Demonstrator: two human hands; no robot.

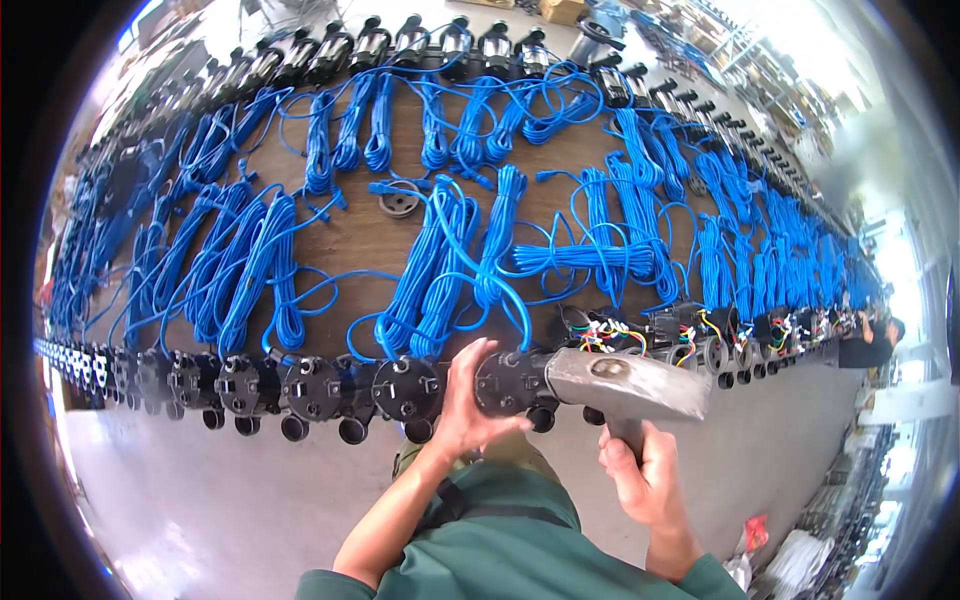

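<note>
A hammer with a worn, heavy metal head is gripped by the handle in my right hand. Its head is raised in front of the row, overlapping the right side of a black round-ended pump. My left hand curves around the left side of that pump, fingers up along it and thumb below, steadying it at the table's near edge. Close on the left sits another black pump. Whether the hammer head touches the pump cannot be told from here.
Bundled blue cables cover much of the brown tabletop, around a dark round disc. More pumps line the far edge. Units with loose coloured wires stand to the right. A person is at the far right.
</note>
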